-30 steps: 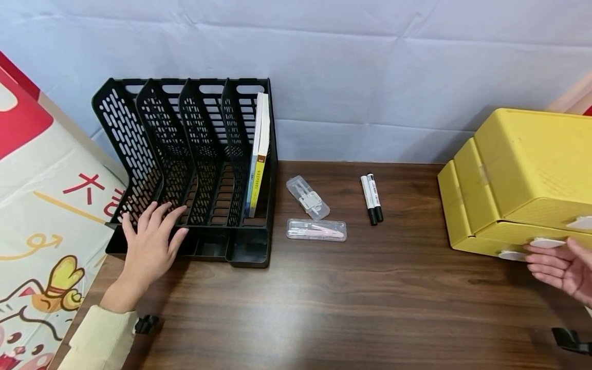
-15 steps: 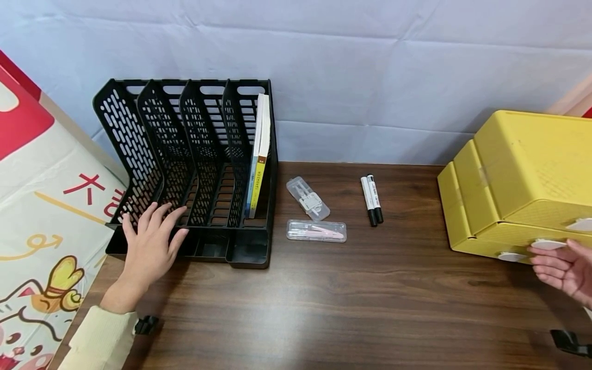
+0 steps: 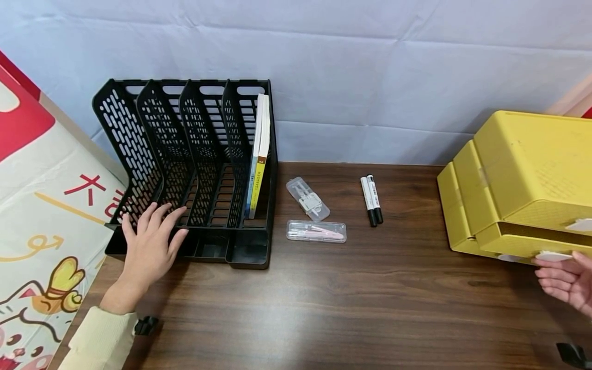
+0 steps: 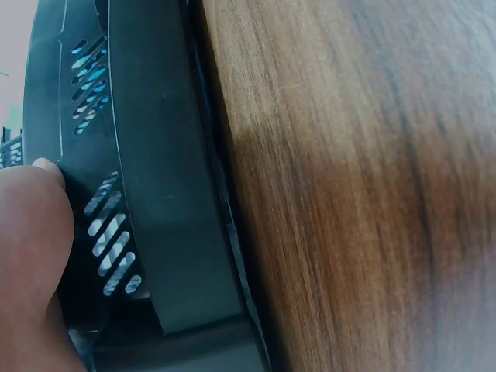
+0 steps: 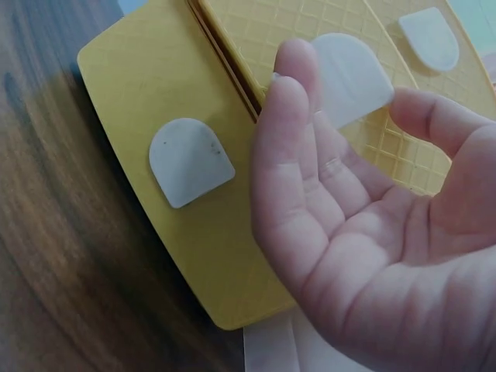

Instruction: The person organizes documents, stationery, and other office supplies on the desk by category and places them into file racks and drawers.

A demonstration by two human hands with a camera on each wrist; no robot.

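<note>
In the head view, my left hand point(image 3: 149, 247) rests with spread fingers on the front of a black file organizer point(image 3: 250, 249). The left wrist view catches part of that hand point(image 4: 31, 248) against the organizer's slotted wall. Two thin books point(image 3: 260, 174) lean upright in the organizer's rightmost slot. At the right, my right hand point(image 3: 565, 281) pinches the white pull tab point(image 3: 552, 256) of a drawer point(image 3: 513, 245) in a yellow drawer box point(image 3: 541, 164). A dark gap shows above this drawer's front. The right wrist view has thumb and fingertips at opposite edges of the tab point(image 5: 353, 81).
Between organizer and box lie two clear plastic cases point(image 3: 308, 198), the nearer one a compass case point(image 3: 316, 230) with a pink tool inside. Two white markers with black caps point(image 3: 371, 200) lie side by side. All rest on a brown wooden table point(image 3: 351, 303) against a pale cloth backdrop.
The drawer has come partway out toward me, and a gap has appeared above its front. My right hand has moved slightly down and right with the tab. The left hand has stayed put.
</note>
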